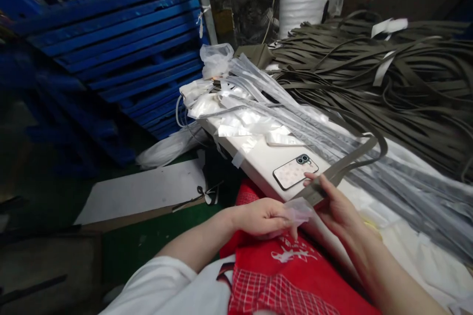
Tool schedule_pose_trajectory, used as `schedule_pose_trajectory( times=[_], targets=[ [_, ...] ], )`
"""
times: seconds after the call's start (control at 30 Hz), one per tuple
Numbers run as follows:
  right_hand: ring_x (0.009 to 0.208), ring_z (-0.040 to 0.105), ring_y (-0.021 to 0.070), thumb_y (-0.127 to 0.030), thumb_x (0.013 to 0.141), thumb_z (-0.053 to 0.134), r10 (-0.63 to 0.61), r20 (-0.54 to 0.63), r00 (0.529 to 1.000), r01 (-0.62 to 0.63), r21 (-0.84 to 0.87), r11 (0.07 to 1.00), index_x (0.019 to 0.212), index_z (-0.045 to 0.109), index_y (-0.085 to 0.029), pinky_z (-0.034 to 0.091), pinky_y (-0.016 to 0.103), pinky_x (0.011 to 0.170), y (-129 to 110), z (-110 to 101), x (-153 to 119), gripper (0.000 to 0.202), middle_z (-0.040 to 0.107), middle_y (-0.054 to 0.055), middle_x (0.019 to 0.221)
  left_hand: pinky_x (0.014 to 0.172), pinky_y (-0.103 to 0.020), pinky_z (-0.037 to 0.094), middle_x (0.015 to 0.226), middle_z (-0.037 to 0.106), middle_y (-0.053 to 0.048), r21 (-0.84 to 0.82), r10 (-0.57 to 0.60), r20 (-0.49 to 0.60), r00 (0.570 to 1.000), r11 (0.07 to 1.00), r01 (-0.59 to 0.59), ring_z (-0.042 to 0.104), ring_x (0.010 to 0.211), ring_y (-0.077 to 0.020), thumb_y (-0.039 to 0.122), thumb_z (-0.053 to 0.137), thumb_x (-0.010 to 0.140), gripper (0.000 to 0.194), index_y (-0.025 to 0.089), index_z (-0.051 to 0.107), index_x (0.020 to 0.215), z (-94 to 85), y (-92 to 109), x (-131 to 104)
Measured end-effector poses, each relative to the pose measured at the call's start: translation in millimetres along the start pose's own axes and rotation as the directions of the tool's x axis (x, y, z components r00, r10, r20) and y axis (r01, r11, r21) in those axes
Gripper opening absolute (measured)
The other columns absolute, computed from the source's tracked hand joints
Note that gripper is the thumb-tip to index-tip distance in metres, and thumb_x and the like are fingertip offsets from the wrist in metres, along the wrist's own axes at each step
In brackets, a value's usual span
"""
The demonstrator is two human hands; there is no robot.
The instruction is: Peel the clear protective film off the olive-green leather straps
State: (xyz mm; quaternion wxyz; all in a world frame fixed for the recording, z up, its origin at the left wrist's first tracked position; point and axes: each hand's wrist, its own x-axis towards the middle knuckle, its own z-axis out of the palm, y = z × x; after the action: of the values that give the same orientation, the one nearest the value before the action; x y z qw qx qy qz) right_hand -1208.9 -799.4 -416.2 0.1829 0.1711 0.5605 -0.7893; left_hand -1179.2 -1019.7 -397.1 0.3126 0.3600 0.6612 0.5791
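My left hand (260, 216) is closed on the end of a thin clear plastic bag (298, 210), just in front of the table edge. In my right hand (338, 211), a dark olive strap (334, 172) is gripped between thumb and fingers. The strap's end points toward the bag's open side, and the rest loops back to the right over the table. Whether the strap's tip touches the bag I cannot tell. Beyond my right fingertips lies a phone (293, 172) in a patterned case, back side up, on the white tabletop (258, 157).
Long clear plastic sleeves (306, 123) run across the table. Behind them spreads a large heap of olive straps (388, 69). Small white plastic bags (240, 120) lie at the table's far left end. Blue pallets (148, 54) are stacked at left, and a white board (144, 189) lies on the green floor.
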Motion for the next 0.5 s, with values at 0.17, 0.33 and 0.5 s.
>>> schedule_pose_trajectory(
  times=[0.17, 0.33, 0.5],
  targets=[
    [0.075, 0.063, 0.0235, -0.063, 0.073, 0.073, -0.062, 0.203, 0.977, 0.152, -0.463, 0.873, 0.093, 0.078, -0.021, 0.052, 0.034, 0.072, 0, 8, -19, 0.046, 0.071, 0.004, 0.078, 0.089, -0.027, 0.050, 0.096, 0.071, -0.015, 0.022, 0.061, -0.030, 0.998, 0.998, -0.060, 0.065, 0.087, -0.0193, 0.062, 0.035, 0.098, 0.065, 0.008, 0.072, 0.096, -3.4, 1, -2],
    [0.084, 0.063, 0.0210, -0.054, 0.079, 0.074, -0.109, 0.135, 0.985, 0.147, -0.308, 0.940, 0.113, 0.074, -0.023, 0.051, 0.031, 0.077, -14, -22, -7, 0.045, 0.071, 0.005, 0.091, 0.094, -0.029, 0.047, 0.098, 0.071, -0.015, -0.053, 0.054, -0.098, 0.994, 0.997, -0.059, 0.065, 0.094, -0.0209, 0.058, 0.039, 0.099, 0.060, 0.008, 0.073, 0.095, -14.9, -7, -15],
    [0.070, 0.061, 0.0156, -0.042, 0.070, 0.086, 0.084, 0.227, 0.970, -0.070, -0.072, 0.995, 0.104, 0.074, -0.020, 0.051, 0.027, 0.066, 2, -1, -16, 0.042, 0.068, 0.004, 0.080, 0.094, -0.030, 0.048, 0.097, 0.070, -0.015, -0.052, 0.062, -0.137, 0.989, 0.996, -0.069, 0.065, 0.093, -0.0209, 0.057, 0.040, 0.099, 0.060, 0.007, 0.072, 0.092, -11.5, -7, -15]
  ],
)
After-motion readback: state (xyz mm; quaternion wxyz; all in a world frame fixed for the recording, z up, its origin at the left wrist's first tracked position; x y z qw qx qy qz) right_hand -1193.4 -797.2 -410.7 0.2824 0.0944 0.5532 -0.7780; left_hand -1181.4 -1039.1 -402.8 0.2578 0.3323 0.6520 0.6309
